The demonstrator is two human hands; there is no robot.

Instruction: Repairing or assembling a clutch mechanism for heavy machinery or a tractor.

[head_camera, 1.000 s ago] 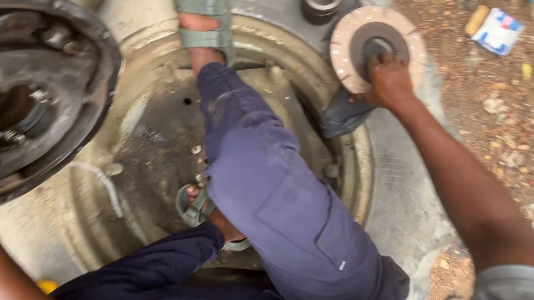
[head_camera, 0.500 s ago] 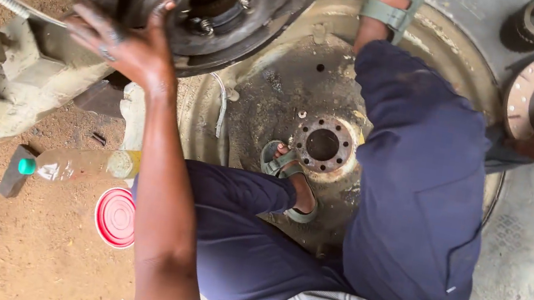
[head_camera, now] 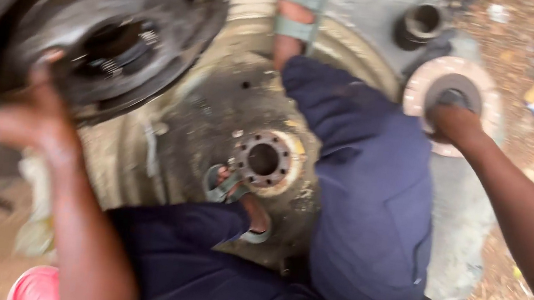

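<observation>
The wheel rim [head_camera: 162,149] lies flat on the ground, with the person's legs [head_camera: 370,206] resting in it beside its centre hub [head_camera: 264,160]. The brake drum [head_camera: 96,28] stands at its upper left, the left hand [head_camera: 27,120] on its lower edge. To the right, the right hand [head_camera: 455,121] rests on a disc [head_camera: 430,75], a ring [head_camera: 423,22] just behind it.

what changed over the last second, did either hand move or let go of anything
The left hand came up from the bottom corner to the rim of the dark hub and stays there. The right hand stays on the round disc. Legs still rest in the wheel rim.
</observation>
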